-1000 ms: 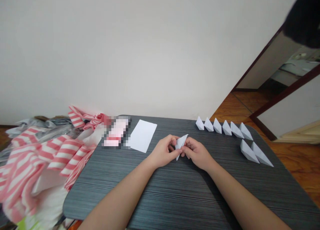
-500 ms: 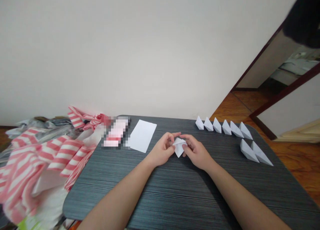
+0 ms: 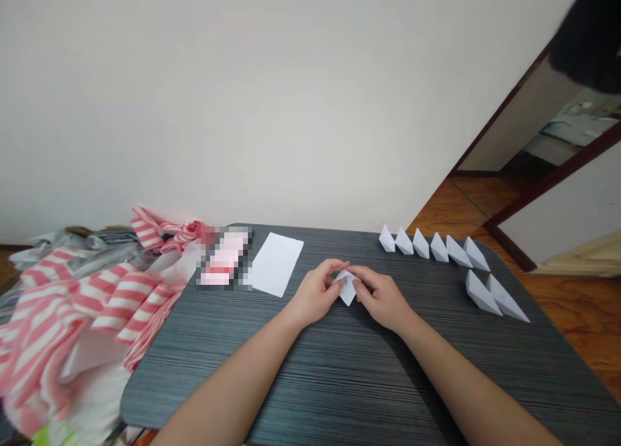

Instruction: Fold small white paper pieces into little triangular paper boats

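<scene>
The folded piece (image 3: 348, 293) and the sheet (image 3: 277, 265) near the far edge of the faintly glossy table (image 3: 330, 381) are smooth, matt paper.

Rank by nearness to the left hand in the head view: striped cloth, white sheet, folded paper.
1. Folded paper: held in the left hand, at its right side.
2. White sheet: flat, left of that hand.
3. Striped cloth: at the far left.

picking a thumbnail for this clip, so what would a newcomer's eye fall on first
Probably the pink-and-white striped cloth, heaped left of the dark grained table. Next, the eight pointed folded white-paper shapes along the table's right side, six in the far row. Mid-table, a small folded white-paper piece sits in the grip of the left hand and right hand.
</scene>
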{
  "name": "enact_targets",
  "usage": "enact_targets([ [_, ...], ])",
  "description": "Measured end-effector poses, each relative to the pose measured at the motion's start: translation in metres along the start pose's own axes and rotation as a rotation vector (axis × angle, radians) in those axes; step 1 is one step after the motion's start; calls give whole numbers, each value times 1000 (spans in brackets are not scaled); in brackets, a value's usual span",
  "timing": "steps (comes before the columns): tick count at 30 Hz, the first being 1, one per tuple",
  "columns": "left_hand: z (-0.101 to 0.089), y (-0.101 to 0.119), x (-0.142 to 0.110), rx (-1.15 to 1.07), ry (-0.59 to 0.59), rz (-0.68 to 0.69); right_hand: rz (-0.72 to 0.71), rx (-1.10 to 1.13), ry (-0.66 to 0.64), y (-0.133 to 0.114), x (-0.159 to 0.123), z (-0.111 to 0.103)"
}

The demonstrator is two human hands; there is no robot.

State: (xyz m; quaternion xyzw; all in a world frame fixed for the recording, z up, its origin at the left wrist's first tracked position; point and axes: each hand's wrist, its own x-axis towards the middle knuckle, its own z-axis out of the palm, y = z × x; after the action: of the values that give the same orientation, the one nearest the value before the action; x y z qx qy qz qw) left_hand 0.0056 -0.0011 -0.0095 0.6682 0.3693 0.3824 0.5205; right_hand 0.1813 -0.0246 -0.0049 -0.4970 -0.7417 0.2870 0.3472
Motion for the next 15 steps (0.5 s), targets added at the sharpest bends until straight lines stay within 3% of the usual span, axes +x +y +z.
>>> enact_targets([
  [5, -1, -4, 0, -61, 6, 5, 39, 65, -3, 1, 0, 0],
  [15, -3, -3, 6, -582, 55, -159, -22, 177, 36, 14, -5, -1],
])
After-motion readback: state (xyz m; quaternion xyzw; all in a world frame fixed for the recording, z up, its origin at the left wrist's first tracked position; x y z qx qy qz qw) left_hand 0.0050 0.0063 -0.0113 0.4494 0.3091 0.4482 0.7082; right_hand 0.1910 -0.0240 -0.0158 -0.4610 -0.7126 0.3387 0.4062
